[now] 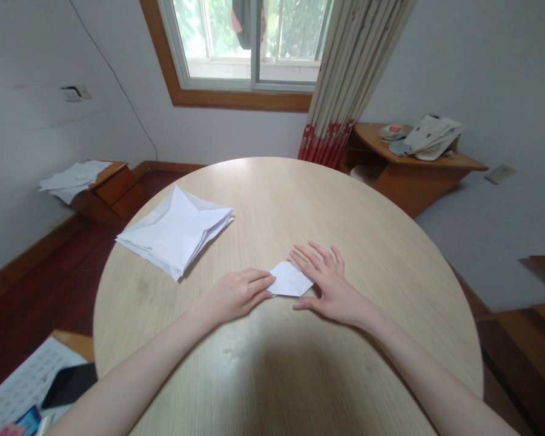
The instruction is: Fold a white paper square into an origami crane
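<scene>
- Your white paper lies between your hands on the desk, already folded small.
- Your left hand pinches its left end; your right hand spreads at its right edge.
- Larger sheets (loosely stacked) aren't folded this small.

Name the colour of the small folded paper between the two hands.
The folded paper is white, with no pattern visible; see the head view.
</scene>
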`<state>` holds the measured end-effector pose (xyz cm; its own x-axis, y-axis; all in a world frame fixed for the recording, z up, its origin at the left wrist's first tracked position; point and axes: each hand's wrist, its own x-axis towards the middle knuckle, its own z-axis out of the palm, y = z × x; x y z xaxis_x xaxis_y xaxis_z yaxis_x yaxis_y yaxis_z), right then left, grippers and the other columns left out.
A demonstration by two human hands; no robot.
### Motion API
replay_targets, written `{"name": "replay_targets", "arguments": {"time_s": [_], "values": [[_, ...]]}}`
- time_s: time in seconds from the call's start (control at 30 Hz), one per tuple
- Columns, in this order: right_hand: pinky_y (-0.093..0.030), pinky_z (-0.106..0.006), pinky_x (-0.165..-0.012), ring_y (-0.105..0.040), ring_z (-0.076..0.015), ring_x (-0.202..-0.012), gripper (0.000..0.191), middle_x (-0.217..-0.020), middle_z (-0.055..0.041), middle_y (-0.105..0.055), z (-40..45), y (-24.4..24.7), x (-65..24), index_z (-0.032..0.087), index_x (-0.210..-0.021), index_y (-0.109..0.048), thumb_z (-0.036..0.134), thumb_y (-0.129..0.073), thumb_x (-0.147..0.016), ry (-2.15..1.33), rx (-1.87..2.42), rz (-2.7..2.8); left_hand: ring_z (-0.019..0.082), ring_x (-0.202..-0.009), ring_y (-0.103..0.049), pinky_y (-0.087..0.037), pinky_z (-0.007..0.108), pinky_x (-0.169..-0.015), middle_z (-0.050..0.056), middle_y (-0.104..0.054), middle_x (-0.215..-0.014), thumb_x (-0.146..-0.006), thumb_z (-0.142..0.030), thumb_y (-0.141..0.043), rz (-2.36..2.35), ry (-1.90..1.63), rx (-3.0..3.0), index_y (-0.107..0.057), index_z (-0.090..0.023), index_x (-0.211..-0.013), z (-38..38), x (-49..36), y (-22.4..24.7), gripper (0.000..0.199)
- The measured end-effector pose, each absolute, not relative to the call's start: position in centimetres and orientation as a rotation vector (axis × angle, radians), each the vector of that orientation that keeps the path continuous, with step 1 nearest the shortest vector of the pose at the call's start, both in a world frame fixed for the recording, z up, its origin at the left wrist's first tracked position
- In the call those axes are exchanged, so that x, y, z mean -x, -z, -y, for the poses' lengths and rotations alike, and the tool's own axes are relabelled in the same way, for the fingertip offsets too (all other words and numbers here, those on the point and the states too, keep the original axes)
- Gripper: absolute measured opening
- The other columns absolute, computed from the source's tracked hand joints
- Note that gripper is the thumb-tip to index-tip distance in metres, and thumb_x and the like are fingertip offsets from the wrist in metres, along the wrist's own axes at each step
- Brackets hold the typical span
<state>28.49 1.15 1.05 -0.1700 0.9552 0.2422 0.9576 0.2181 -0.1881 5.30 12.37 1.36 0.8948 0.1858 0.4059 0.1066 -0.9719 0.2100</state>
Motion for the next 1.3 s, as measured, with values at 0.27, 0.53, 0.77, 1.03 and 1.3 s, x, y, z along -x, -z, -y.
{"name": "replay_targets", "arguments": {"time_s": [0.27,0.53,0.77,1.03,1.3], "values": [[-0.011,-0.053,-0.108,-0.059,-0.0232,-0.113,0.026,-0.116,-0.0049,-0.069,-1.2,-2.1,-27.9,0.028,-0.119,-0.059,0.034,-0.049,-0.096,0.103,1.482,2.067,0.017,-0.08,-0.07,-0.057,0.027,-0.07,0.008,-0.073,-0.093,-0.099,-0.025,-0.04,-0.175,-0.851,-2.823,-0.065,-0.012,-0.101,-12.2,-5.4,-1.8,0.028],[-0.024,-0.042,-0.097,-0.067,-0.0143,-0.076,0.014,-0.08,0.0019,-0.072,-0.7,-3.4,-26.8,0.022,-0.088,-0.06,0.022,-0.048,-0.096,-0.023,1.374,1.914,0.013,-0.071,-0.067,-0.052,0.02,-0.063,0.006,-0.071,-0.082,-0.096,-0.021,-0.044,-0.175,-0.849,-2.591,-0.065,-0.014,-0.094,-11.0,-5.4,-3.1,0.022],[-0.029,-0.039,-0.092,-0.064,-0.0136,-0.074,0.014,-0.074,0.0022,-0.07,-0.2,-4.5,-25.1,0.021,-0.084,-0.061,0.016,-0.051,-0.093,0.05,1.341,1.914,0.009,-0.064,-0.066,-0.047,0.017,-0.057,0.001,-0.072,-0.078,-0.094,-0.019,-0.051,-0.234,-1.034,-2.653,-0.063,-0.015,-0.093,-9.6,-5.5,-4.2,0.013],[-0.037,-0.032,-0.072,-0.059,-0.0135,-0.068,0.013,-0.072,0.0001,-0.068,-0.1,-4.8,-23.7,0.02,-0.083,-0.063,0.014,-0.054,-0.091,0.103,1.261,1.9,0.011,-0.061,-0.062,-0.045,0.022,-0.058,0.001,-0.067,-0.07,-0.096,-0.022,-0.047,-0.268,-1.169,-2.808,-0.061,-0.017,-0.085,-8.8,-5.8,-4.4,0.018],[-0.038,-0.035,-0.073,-0.06,-0.0151,-0.069,0.015,-0.074,0.0002,-0.071,0.2,-4.9,-23.8,0.023,-0.083,-0.066,0.014,-0.055,-0.088,0.126,1.252,1.862,0.012,-0.059,-0.056,-0.041,0.023,-0.056,0.0,-0.063,-0.067,-0.098,-0.022,-0.043,-0.232,-1.172,-2.857,-0.058,-0.015,-0.084,-8.7,-6.2,-3.9,0.022]]}}
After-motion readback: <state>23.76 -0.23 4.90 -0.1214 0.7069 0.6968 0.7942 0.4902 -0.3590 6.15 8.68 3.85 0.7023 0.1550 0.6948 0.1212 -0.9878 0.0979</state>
